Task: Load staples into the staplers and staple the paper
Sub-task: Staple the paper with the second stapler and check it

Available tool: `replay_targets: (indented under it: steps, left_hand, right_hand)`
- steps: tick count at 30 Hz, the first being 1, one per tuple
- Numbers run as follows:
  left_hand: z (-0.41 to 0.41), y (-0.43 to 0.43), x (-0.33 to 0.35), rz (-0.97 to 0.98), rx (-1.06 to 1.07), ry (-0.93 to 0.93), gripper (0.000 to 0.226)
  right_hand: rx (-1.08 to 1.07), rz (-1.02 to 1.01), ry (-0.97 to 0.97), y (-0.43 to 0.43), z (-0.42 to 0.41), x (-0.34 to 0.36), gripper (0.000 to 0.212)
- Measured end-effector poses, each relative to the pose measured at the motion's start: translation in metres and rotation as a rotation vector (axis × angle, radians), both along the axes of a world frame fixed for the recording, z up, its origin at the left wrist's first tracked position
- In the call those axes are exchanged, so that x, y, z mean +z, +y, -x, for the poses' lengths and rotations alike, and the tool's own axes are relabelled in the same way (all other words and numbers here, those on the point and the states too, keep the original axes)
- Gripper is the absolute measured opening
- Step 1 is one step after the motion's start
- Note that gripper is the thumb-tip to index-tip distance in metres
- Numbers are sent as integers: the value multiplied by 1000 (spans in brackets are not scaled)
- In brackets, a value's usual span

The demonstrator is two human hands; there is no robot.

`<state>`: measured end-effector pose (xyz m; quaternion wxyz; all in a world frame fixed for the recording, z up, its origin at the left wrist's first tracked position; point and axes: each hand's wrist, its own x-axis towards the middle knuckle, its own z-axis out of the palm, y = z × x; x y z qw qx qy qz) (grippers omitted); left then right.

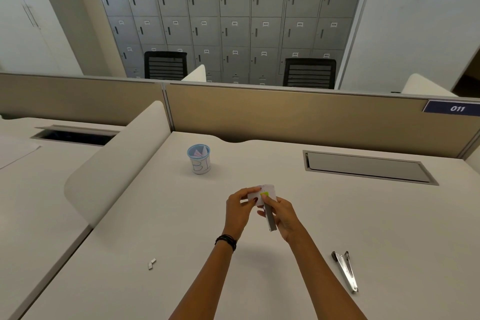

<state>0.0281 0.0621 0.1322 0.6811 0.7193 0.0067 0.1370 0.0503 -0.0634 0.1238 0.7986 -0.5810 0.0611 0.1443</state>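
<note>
Office — numbered lockers (233,21), cubicle partition (285,112), desk (337,215), mesh chairs (309,73).

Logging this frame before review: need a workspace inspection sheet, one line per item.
Surface: white desk, closed cable hatch set in at far right.
Job's things: grey stapler in right hand; small paper held by left hand; second stapler lying open at right; staple strip pieces at left.
Clutter: blue cup with folded papers inside.
Grippers: both hands closed on their items, above the desk.
Cables: nothing seen.
Surroundings: tan partition, grey lockers, two black chairs behind.
</note>
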Motion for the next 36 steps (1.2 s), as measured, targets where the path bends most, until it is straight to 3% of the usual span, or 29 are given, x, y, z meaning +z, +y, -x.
replay_targets:
  steps: [6, 10, 13, 19, 24, 31, 36]
  left_hand:
    - [-3, -3, 4, -9, -14, -1, 23]
    - [-4, -4, 5, -6, -27, 0, 25]
    - [-5, -5, 6, 7, -32, 3, 24]
    - [-9, 2, 4, 22, -1, 43, 27]
    - [-14, 2, 0, 42, 20, 81, 29]
    - [-13, -10, -7, 130, -43, 132, 28]
    - [-6, -24, -20, 132, -69, 149, 26]
  right_hand:
    - [-99, 30, -22, 3, -3, 3, 10]
    - [-124, 36, -38, 1, -4, 2, 21]
    - [-86, -13, -39, 0, -4, 1, 12]
    - [21, -8, -11, -12, 0, -7, 18]
    - [-92, 52, 14, -35, 5, -23, 25]
    - [-471, 533, 7, -96, 20, -44, 16]
    - [-732, 825, 22, -158, 53, -69, 40]
